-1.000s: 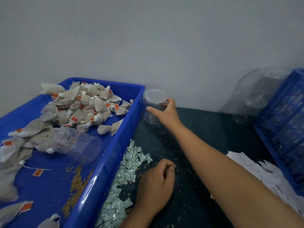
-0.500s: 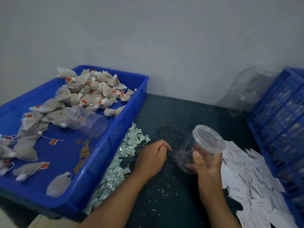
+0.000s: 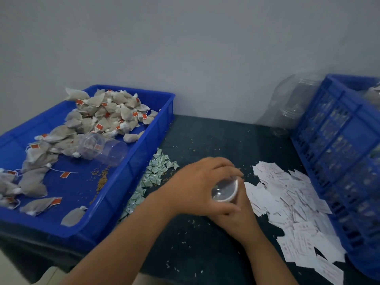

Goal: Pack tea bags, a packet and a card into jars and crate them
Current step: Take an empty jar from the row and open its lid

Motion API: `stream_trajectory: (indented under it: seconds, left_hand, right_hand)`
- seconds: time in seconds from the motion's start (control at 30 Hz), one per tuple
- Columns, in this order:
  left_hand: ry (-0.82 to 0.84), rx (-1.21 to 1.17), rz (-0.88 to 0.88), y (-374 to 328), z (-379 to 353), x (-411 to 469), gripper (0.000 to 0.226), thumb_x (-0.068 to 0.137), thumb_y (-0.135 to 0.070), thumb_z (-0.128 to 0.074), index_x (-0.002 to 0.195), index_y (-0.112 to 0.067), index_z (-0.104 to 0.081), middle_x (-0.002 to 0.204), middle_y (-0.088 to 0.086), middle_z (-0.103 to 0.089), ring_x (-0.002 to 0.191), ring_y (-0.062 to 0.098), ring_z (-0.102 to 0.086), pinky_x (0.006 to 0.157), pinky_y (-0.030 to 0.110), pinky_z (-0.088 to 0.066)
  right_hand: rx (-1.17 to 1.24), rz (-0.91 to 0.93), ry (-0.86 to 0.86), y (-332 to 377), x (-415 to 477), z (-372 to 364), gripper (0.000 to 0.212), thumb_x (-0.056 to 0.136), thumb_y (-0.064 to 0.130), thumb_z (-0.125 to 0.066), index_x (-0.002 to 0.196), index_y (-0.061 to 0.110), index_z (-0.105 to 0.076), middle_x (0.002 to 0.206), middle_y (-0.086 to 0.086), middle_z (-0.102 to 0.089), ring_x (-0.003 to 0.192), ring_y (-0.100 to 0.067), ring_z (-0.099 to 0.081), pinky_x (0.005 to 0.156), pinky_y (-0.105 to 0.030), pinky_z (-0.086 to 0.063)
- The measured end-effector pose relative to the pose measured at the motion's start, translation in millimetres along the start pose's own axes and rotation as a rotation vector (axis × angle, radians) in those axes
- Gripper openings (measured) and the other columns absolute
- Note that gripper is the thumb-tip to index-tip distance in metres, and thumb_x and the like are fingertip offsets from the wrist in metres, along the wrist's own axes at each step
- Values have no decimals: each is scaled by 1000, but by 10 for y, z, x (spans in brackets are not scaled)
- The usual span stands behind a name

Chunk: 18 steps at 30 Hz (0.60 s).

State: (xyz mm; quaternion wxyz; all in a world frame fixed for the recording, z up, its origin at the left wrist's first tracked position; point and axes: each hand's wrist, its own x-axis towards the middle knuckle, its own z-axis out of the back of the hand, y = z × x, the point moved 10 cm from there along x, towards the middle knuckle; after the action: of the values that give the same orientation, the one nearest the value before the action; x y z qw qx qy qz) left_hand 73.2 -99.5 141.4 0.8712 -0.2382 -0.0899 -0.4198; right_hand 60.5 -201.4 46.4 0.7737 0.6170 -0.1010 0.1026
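Near the middle of the dark table (image 3: 205,140), a clear jar (image 3: 223,193) with a white-rimmed lid (image 3: 236,189) on it, tilted with the lid toward the camera. Covered from above by the left hand (image 3: 202,186), fingers curled over the edge of the lid and thumb lying along the near side. Gripped from below by the right hand (image 3: 236,220), wrapped round the body of the jar, fingertips hidden under the left hand. Contents of the jar impossible to tell. On the left, a blue tray (image 3: 133,171), with a heap of tea bags (image 3: 107,116) with red tags at the far end and more spread along the left side. Among them a second jar (image 3: 103,149), clear and without lid, lying on its side with the mouth toward the heap. Some brown tea crumbs (image 3: 101,179) on the tray floor just beside. On the table, close along the right wall of the tray, a strip of small green-and-white packets (image 3: 158,171), near the left hand but apart from it. To the right of the hands, a spread of white printed cards (image 3: 287,202), the nearest ones touching or almost touching the right hand; cannot tell which. At the far right, a blue lattice crate (image 3: 337,153) with blurred clear things inside. Beside the crate, against the grey wall (image 3: 185,48), a clear bag of empty jars (image 3: 287,108).
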Motion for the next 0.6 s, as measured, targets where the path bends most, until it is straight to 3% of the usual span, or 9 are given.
stream_trajectory:
  seconds: [0.07,0.2,0.3,0.37,0.47,0.6]
  left_hand:
    - [-58,124,39,-73,41,-30,58,89,-69,-63,137,-38,-56,132,-20,-55,111,4,-59,89,29,-54]
    - [-135,200,178,-51,73,-132,52,94,-65,-48,133,-31,-55,118,-11,-62,92,16,-66,75,36,-55]
    - [-116,63,533,261,29,-259,51,97,-73,-39,124,-30,-49,107,-2,-68,90,24,-67,77,38,-52]
    - [-108,-3,704,430,5,-339,52,97,-75,-35,119,-29,-49,98,2,-70,90,26,-67,75,38,-50]
    - [-108,-120,816,570,30,-408,54,96,-73,-33,116,-27,-54,97,0,-71,93,23,-67,83,41,-53]
    - [-64,-232,942,710,-1,-491,63,97,-71,-31,120,-21,-60,109,2,-70,97,20,-65,76,38,-47]
  right_hand:
    - [-107,-22,-37,-36,15,38,76,68,36,-91,133,46,-52,124,11,-70,111,-16,-73,87,-43,-63]
    - [-355,-1,-81,-16,17,56,82,63,54,-85,138,42,-55,125,21,-70,111,-4,-68,81,-29,-56]
    - [-618,193,-267,186,-36,84,84,66,61,-83,140,30,-58,129,14,-69,115,-9,-62,82,-22,-46]
    - [-687,296,-327,269,-57,26,83,71,59,-85,141,23,-59,129,2,-69,116,-20,-64,85,-26,-48]
    - [-771,433,-373,354,-75,-34,75,81,55,-83,142,18,-57,131,-12,-69,117,-36,-66,93,-42,-54]
    - [-860,500,-390,397,-118,-76,68,85,50,-78,143,21,-56,138,-15,-63,123,-41,-63,86,-51,-60]
